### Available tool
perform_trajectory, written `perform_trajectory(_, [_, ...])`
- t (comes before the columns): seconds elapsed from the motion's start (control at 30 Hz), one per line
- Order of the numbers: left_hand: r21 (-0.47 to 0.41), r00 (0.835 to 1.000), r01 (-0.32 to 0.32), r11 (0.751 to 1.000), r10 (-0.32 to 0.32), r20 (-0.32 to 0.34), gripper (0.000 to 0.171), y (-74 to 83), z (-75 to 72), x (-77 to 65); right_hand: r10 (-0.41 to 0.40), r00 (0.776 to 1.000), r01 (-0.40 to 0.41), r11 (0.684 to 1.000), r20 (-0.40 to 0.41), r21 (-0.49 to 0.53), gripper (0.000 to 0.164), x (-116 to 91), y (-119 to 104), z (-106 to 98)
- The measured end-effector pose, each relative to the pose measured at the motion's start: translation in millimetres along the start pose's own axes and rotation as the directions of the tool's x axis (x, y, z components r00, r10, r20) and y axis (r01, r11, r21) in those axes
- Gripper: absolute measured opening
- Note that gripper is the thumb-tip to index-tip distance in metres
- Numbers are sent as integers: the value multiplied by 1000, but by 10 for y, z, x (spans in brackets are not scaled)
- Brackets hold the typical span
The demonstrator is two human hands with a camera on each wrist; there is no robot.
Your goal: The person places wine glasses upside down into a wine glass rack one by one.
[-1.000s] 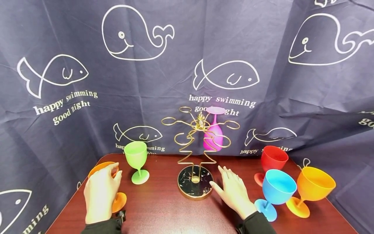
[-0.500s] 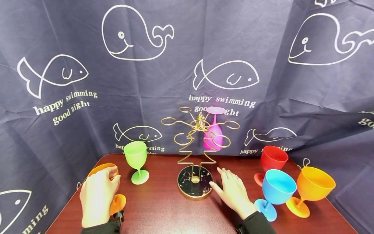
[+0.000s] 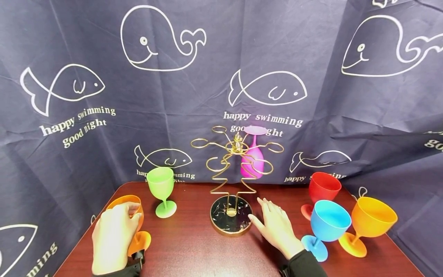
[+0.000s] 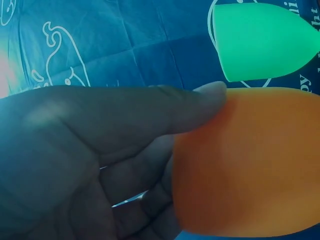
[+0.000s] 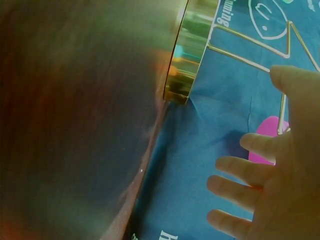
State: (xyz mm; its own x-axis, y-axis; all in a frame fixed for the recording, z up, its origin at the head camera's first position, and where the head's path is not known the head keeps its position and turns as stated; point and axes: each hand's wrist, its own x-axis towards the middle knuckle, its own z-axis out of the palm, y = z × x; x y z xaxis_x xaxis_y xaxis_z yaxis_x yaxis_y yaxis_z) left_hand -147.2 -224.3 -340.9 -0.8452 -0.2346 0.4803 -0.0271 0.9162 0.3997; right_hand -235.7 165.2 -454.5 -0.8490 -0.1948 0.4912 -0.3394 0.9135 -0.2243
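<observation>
My left hand (image 3: 112,236) is at an orange goblet (image 3: 138,215) at the table's left side. In the left wrist view, the thumb (image 4: 200,102) lies on the upper part of the goblet's bowl and the fingers curl behind it. Its round foot is close over the tabletop. My right hand (image 3: 277,225), fingers outstretched, lies beside the black marble-look base of a gold wire goblet rack (image 3: 231,215), its thumb right at the base's edge. A pink goblet (image 3: 254,157) hangs upside down by its foot from one rack loop.
A green goblet (image 3: 161,186) stands upright at the back left. Red (image 3: 323,187), blue (image 3: 330,223) and yellow (image 3: 373,219) goblets stand grouped at the right of the wooden table (image 3: 194,250). Behind is a dark curtain (image 3: 214,42) with whale and fish drawings.
My left hand has drifted slightly left and toward the person, so more of the orange goblet shows. The right hand, rack and other goblets stay put.
</observation>
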Motion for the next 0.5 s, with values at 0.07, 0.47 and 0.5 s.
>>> perform_trajectory(0.07, [9,1000,7,1000,-7,20,20,-2,-7,-3,-3,1000,3,1000,-5,-1,66,0,0,0])
perform_trajectory(0.47, [30,998,30,999,-32,58,20,-53,-82,13,-4,1000,4,1000,-6,5,65,-5,7,2])
perform_trajectory(0.5, [31,998,22,999,-24,52,19,-51,-101,8,-6,1000,6,1000,-7,6,64,-3,7,3])
